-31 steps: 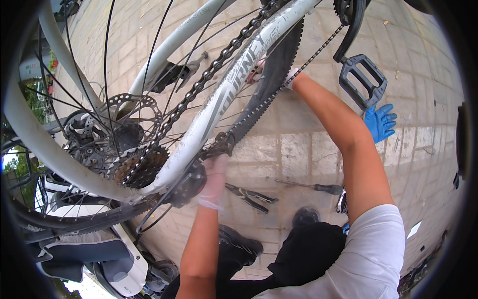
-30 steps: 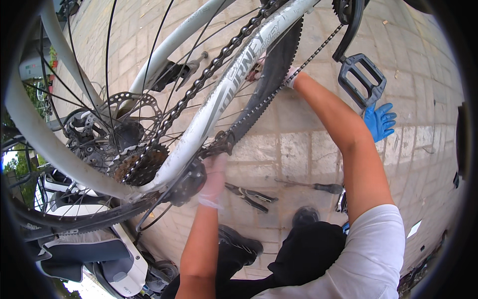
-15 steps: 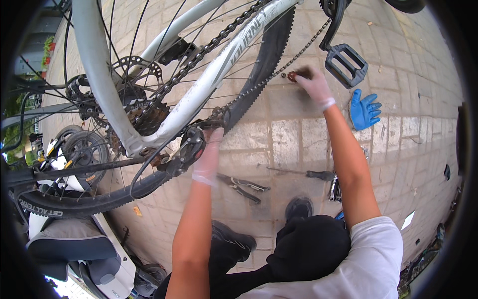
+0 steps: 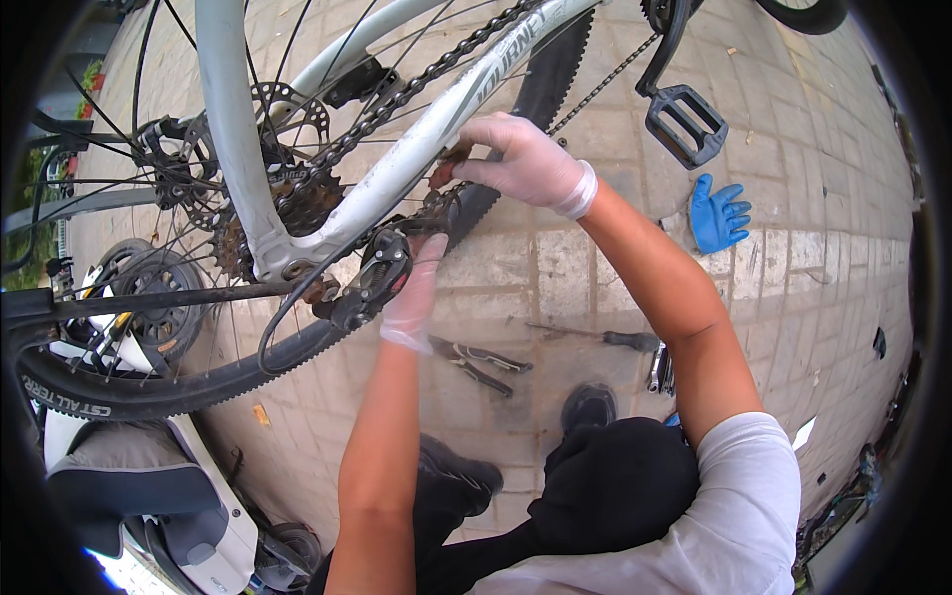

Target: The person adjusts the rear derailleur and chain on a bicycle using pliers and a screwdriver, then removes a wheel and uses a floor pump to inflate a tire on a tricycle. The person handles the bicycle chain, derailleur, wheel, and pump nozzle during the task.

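Note:
My left hand (image 4: 415, 288), in a thin clear glove, grips the cage of the rear derailleur (image 4: 382, 273) from below. Its thumb points up along the cage, and the other fingers are partly hidden behind it. Just above, my right hand (image 4: 521, 164), gloved the same way, pinches a small reddish-brown part (image 4: 442, 176) beside the silver bike frame (image 4: 397, 164). The exact kind of this part is hard to make out. A rusty cassette (image 4: 307, 208) carries the chain (image 4: 382, 119) that runs up along the frame.
Pliers (image 4: 481, 365), a screwdriver (image 4: 625, 340) and metal wrenches (image 4: 659, 369) lie on the paving. To the right are a blue glove (image 4: 719, 216) and the bike's pedal (image 4: 686, 127). The rear tyre (image 4: 178, 399) curves below the derailleur; a white scooter (image 4: 188, 506) stands lower left.
My right hand has moved left and slightly down, from beside the hanging chain to the derailleur, with the reddish-brown part in its fingers. My left hand stays at the cage.

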`<state>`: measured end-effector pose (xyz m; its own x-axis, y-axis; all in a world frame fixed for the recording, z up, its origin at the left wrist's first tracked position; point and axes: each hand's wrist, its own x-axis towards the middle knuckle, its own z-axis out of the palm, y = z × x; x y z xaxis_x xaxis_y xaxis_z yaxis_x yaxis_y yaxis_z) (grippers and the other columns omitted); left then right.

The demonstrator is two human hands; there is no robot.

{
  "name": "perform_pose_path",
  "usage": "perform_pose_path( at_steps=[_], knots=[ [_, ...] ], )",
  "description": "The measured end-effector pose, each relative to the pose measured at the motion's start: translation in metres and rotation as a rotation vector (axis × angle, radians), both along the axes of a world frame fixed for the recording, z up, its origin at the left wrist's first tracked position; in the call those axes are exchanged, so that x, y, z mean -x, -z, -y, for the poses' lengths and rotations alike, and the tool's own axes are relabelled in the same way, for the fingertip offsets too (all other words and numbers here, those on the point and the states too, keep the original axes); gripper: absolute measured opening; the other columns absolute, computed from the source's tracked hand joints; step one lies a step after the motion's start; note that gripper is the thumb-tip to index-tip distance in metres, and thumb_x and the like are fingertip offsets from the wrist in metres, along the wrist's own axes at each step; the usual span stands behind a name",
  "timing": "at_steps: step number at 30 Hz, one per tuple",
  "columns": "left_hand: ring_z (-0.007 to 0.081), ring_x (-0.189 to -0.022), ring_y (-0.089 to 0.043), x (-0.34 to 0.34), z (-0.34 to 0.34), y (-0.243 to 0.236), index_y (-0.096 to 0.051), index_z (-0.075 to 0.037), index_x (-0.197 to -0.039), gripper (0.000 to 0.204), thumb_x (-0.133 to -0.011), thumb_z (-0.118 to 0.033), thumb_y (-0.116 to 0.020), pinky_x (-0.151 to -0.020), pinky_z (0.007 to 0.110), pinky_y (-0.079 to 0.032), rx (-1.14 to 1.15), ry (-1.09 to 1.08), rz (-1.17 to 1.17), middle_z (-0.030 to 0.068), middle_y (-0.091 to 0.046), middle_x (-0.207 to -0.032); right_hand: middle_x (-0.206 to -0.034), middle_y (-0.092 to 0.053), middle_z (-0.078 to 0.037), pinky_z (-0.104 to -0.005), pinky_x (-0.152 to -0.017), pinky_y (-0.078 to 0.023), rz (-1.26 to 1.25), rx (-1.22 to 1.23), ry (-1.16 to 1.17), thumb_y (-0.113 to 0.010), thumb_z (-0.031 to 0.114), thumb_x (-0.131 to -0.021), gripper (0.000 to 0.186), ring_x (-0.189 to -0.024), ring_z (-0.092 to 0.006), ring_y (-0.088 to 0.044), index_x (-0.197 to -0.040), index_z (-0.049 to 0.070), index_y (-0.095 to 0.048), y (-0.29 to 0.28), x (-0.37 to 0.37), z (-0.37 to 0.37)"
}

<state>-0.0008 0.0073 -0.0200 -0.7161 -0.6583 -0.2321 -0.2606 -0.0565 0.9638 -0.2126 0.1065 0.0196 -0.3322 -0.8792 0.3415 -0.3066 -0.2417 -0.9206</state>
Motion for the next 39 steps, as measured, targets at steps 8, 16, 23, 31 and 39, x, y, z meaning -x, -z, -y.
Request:
perform_pose_path(
  at_steps=[8,16,23,31,39],
  knots=[
    [0.0123,-0.094,-0.057,-0.001,0.005,0.010,-0.062,-0.001,-0.110,0.021,-0.091,-0.007,-0.061,-0.089,0.027,-0.043,-0.016,-0.002,0.005,0.0042,-0.065,-0.103,-0.092,-0.069,-0.012,-0.0306,-0.080,-0.052,-0.007,0.000,-0.042,-0.066,0.000,-0.081,0.020,-0.087,-0.0223,-0.067,-0.101,0.001,-0.064,0.003,-0.008,0.002],
    [0.0124,-0.093,-0.058,0.001,0.001,0.010,-0.063,0.000,-0.111,0.021,-0.090,-0.003,-0.059,-0.088,0.027,-0.045,-0.015,-0.031,-0.043,0.0052,-0.065,-0.103,-0.091,-0.070,-0.011,-0.0312,-0.082,-0.053,0.123,0.014,-0.063,-0.064,-0.003,-0.082,0.017,-0.089,-0.0194,-0.068,-0.099,-0.003,-0.065,0.007,-0.007,0.003],
    [0.0148,-0.101,-0.058,0.000,0.005,0.010,-0.061,-0.003,-0.115,0.033,-0.085,-0.012,-0.071,-0.093,0.032,-0.045,-0.055,-0.013,-0.008,0.0055,-0.064,-0.110,-0.094,-0.070,-0.013,-0.0321,-0.082,-0.053,-0.071,0.031,-0.039,-0.064,-0.003,-0.081,0.021,-0.089,-0.0239,-0.068,-0.101,-0.001,-0.066,0.009,-0.006,0.005],
    [0.0163,-0.109,-0.054,-0.002,0.004,0.012,-0.057,-0.005,-0.120,0.035,-0.087,-0.008,-0.068,-0.100,0.034,-0.040,-0.117,0.009,-0.071,0.0054,-0.059,-0.119,-0.096,-0.069,-0.013,-0.0343,-0.080,-0.052,-0.076,-0.035,-0.085,-0.063,0.001,-0.082,0.022,-0.087,-0.0286,-0.066,-0.104,0.005,-0.068,0.007,-0.010,0.013],
    [0.0161,-0.111,-0.053,-0.003,0.003,0.011,-0.057,-0.004,-0.121,0.036,-0.087,-0.010,-0.067,-0.102,0.034,-0.039,-0.113,0.017,-0.080,0.0051,-0.058,-0.121,-0.092,-0.063,-0.010,-0.0391,-0.076,-0.051,-0.414,0.096,0.054,-0.064,0.005,-0.079,0.024,-0.087,-0.0310,-0.061,-0.102,0.010,-0.069,0.018,-0.024,0.014]
  ],
)
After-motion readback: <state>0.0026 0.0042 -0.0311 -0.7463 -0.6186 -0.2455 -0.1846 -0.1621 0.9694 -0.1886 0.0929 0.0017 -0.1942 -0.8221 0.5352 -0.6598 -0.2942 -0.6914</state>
